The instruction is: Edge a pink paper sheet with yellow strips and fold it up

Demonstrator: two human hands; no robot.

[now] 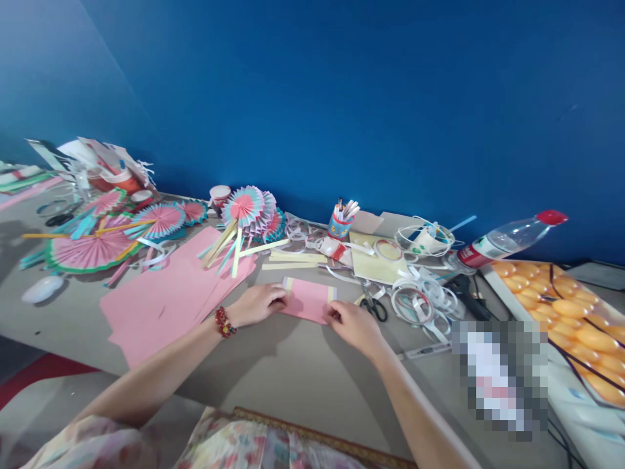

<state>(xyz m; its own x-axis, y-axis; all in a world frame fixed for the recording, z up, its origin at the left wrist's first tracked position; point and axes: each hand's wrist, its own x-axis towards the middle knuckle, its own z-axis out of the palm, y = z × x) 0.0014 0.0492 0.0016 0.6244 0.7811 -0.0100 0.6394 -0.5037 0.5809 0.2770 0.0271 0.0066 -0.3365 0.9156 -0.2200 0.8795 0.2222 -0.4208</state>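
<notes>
Between my hands lies a small pink sheet of paper [307, 299] with pale strips along its left and right edges. My left hand [258, 304], a red beaded bracelet at its wrist, pinches the sheet's left edge. At the right edge my right hand [355, 327] has its fingers closed on the paper's lower corner. Black-handled scissors [375, 307] rest just beyond my right hand. Larger pink sheets [161, 299] are spread to the left of my left hand. Yellow paper strips [295, 260] lie behind the small sheet.
Folded paper fans [92, 251] crowd the left, near a white computer mouse [43, 289]. A pen cup [340, 223] stands by the blue wall. Tape rolls [415, 303], a glue gun [466, 294], a tilted plastic bottle [508, 244] and an orange-patterned box [571, 312] occupy the right.
</notes>
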